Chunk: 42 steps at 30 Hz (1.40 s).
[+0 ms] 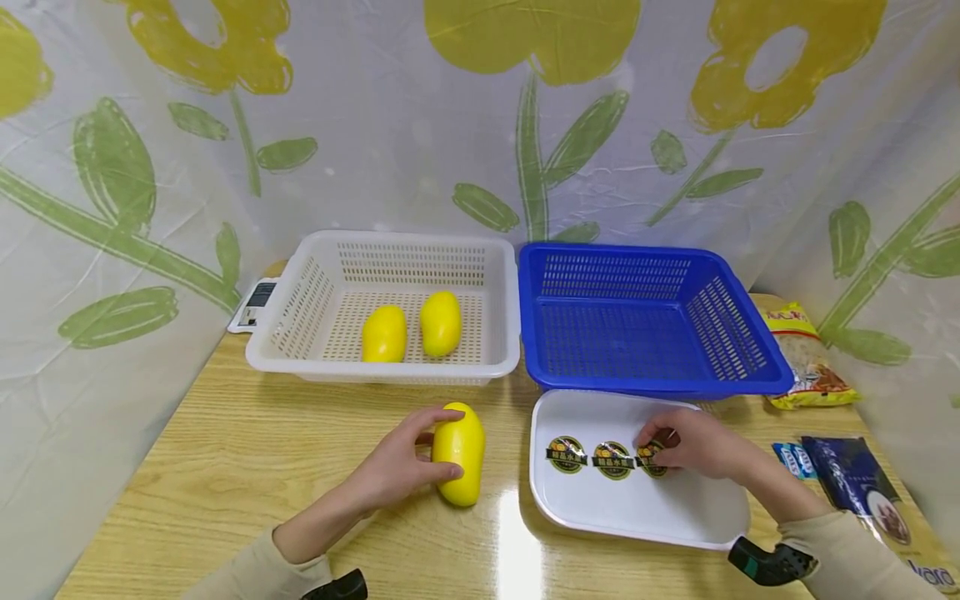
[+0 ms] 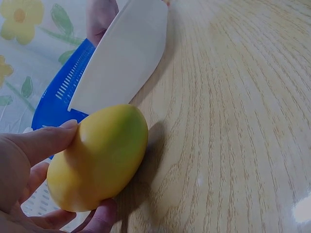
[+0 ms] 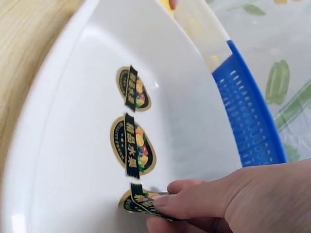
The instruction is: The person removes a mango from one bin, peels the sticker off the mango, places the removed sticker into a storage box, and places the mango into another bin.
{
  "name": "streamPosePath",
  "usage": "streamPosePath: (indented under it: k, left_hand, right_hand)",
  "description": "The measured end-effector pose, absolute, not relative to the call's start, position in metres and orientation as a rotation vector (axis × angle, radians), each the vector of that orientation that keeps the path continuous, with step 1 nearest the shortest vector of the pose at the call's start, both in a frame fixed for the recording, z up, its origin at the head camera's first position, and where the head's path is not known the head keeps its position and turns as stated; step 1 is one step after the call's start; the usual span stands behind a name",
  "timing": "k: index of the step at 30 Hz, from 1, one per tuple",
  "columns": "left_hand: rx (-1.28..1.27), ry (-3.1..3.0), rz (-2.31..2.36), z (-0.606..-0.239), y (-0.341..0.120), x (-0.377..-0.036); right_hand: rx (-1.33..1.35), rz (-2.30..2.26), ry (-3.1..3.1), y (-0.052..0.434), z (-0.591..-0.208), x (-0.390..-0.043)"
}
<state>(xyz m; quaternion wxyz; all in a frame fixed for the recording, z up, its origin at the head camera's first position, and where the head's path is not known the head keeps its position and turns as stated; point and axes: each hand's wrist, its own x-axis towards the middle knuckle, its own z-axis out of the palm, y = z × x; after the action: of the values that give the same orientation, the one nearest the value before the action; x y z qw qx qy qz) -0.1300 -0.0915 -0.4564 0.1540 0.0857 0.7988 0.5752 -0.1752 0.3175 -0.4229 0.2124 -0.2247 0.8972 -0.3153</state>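
- Right hand (image 1: 693, 446) pinches a sticker (image 3: 141, 203), peeling its edge off the white tray (image 1: 637, 517); two more stickers lie just beside.
- Left hand (image 1: 397, 467) grips a mango (image 1: 459, 450), steadying it on the table (image 1: 225, 467).
- Beyond: white basket (image 1: 300, 333), blue basket (image 1: 750, 367).

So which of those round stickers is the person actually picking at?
Find the white tray on the wooden table, in front of the blue basket. Three round dark stickers lie in a row on it. It is the rightmost sticker, the only one with its edge lifted under the right hand.
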Motion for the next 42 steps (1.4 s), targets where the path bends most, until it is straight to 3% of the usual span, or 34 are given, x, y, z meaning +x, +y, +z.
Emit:
streamPosePath:
  k: [11,21,29,42]
  left_hand:
    - [0.241,2.288,1.647,-0.455,-0.091,-0.129]
    - [0.241,2.295,1.635,-0.455,-0.091,-0.129]
    - [0.244,2.293,1.637,-0.455,-0.091,-0.129]
    - [0.248,2.282,1.635,-0.454,-0.092,-0.129]
  right_hand:
    - [-0.591,-0.993,2.423,0.316,-0.424,-0.176]
    - [-0.831,-0.561,2.807,0.312,-0.437,-0.175]
    - [-0.854,-0.393,2.917,0.307,-0.437,-0.170]
    - [-0.692,-0.711,2.690,0.307,-0.425,-0.173]
